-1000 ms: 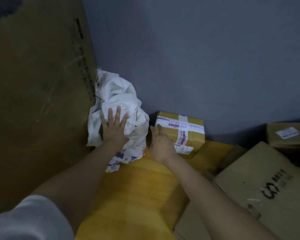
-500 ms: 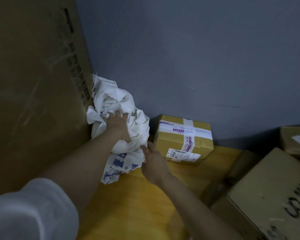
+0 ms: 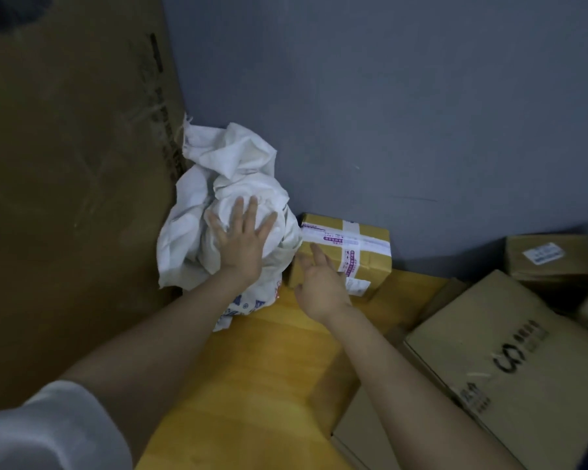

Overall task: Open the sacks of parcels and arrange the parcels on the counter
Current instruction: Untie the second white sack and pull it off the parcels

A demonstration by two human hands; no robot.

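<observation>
**Left hand flattens on the sack, right hand goes to the parcel**

Half a second ago the left hand (image 3: 240, 244) gripped the sack (image 3: 224, 171) with curled fingers; now its fingers (image 3: 252, 212) lie spread and flat on the crumpled white woven cloth. The right hand (image 3: 319, 286) has moved right, with its fingers loosely straight at the taped cardboard parcel (image 3: 364, 249). The sack stands upright in the far left corner of the yellow wooden tabletop (image 3: 269, 368), mouth upward. The box-shaped parcel lies lengthwise along the grey wall (image 3: 387, 113).
</observation>
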